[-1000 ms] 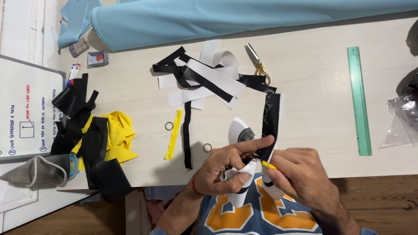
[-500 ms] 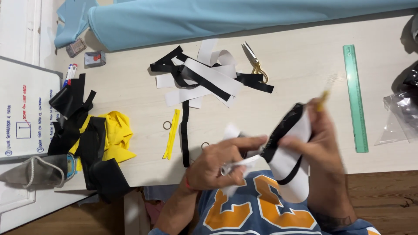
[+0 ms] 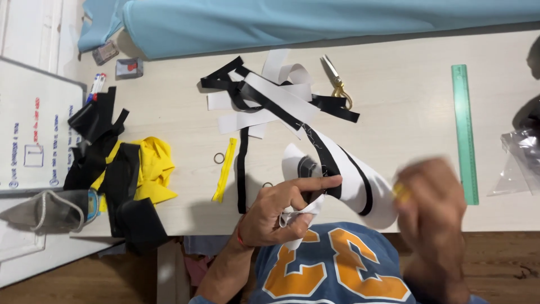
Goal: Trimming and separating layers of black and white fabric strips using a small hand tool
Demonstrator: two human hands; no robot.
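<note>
My left hand (image 3: 281,209) pinches the near end of a white fabric piece with black bands (image 3: 351,183), forefinger stretched out along it. The piece curves from my chest up over the table's front edge. My right hand (image 3: 432,205) is blurred, at the right end of the piece, fingers closed around a small yellow object (image 3: 401,192). I cannot tell whether this hand touches the fabric. A thin thread shows near the piece's top.
On the pale table (image 3: 405,101) lie a heap of black and white strips (image 3: 270,95), gold-handled scissors (image 3: 336,83), a green ruler (image 3: 464,129), a yellow zipper (image 3: 225,169), a metal ring (image 3: 219,158), yellow and black cloth (image 3: 138,169). A blue fabric roll (image 3: 315,22) lies at the back, a whiteboard (image 3: 28,129) at the left.
My right hand swung up over the table with the yellow object, then dropped back to the right. The fabric piece has spread out between my hands.
</note>
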